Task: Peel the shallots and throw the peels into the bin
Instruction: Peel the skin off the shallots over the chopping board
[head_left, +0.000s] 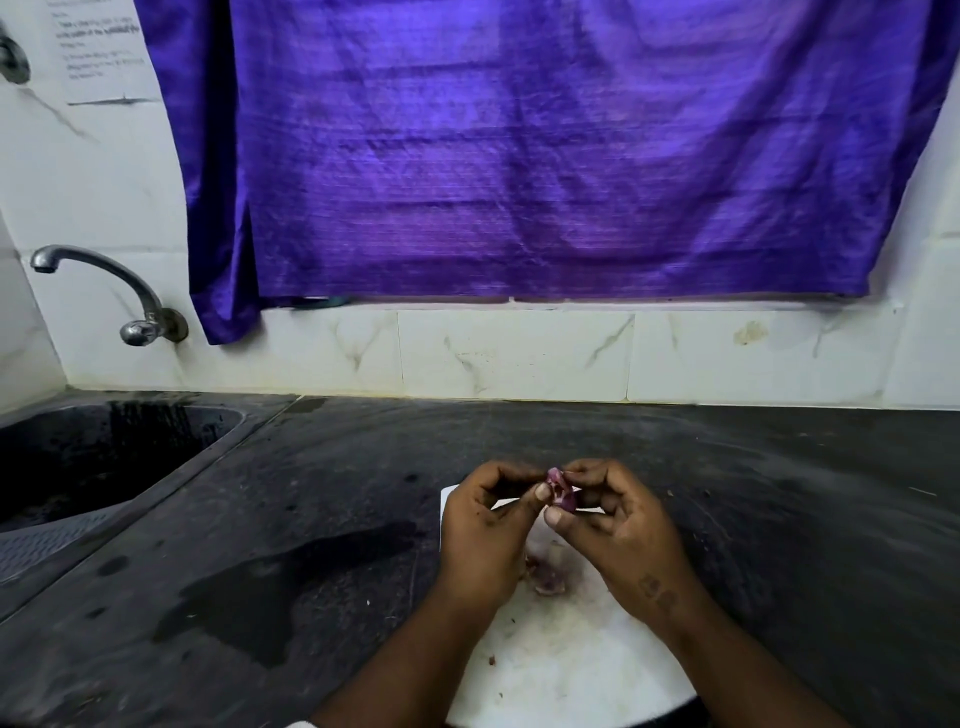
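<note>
A small pink-purple shallot (561, 492) is pinched between the fingertips of both hands, above the far end of a white cutting board (566, 660). My left hand (488, 535) holds it from the left, thumb tip against its skin. My right hand (618, 525) grips it from the right, thumb below it. A small heap of purple peels (545, 578) lies on the board under my hands. No bin is in view.
The board rests on a dark stone counter (779, 519) with a wet patch (291, 587) to its left. A dark sink (88, 457) sits at far left under a metal tap (104, 286). A purple curtain (519, 156) hangs over the tiled back wall.
</note>
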